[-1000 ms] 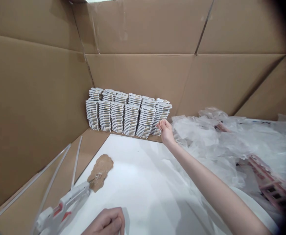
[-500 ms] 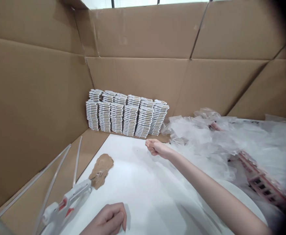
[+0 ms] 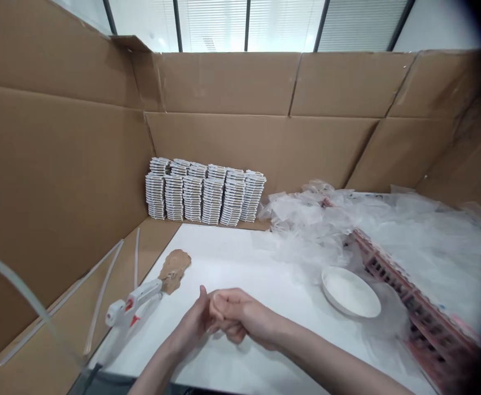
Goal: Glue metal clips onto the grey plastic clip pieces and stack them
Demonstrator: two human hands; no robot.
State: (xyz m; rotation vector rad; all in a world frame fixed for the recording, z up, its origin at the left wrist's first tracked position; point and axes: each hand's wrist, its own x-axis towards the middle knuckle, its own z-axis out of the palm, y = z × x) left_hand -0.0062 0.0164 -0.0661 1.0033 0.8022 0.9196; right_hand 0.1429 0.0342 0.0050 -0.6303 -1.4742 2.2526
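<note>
Over the front of the white tabletop my two hands meet and touch. My right hand (image 3: 240, 317) is closed, its fingers curled against the fingers of my left hand; what it may hold is hidden. My left hand (image 3: 197, 317) has its thumb stretched upward, while its other fingers are largely covered by the right hand. To their left a white glue gun (image 3: 139, 299) with red parts stands with its nozzle over a brown patch of cardboard (image 3: 175, 269) bearing glue. A white bowl (image 3: 351, 292) sits to the right of my hands.
Stacks of thin white pieces (image 3: 205, 195) line the back cardboard wall (image 3: 240, 82). Clear plastic bags (image 3: 306, 219) spread over the right side, beside long pink building-like pieces (image 3: 413, 296). Glue sticks (image 3: 102, 296) lie along the left edge, and a blurred translucent strip (image 3: 14, 280) crosses the near left.
My right hand has come back from near the stacks to meet my left hand, whose thumb is now raised. The view has tilted up and shifted right, showing the bowl more fully.
</note>
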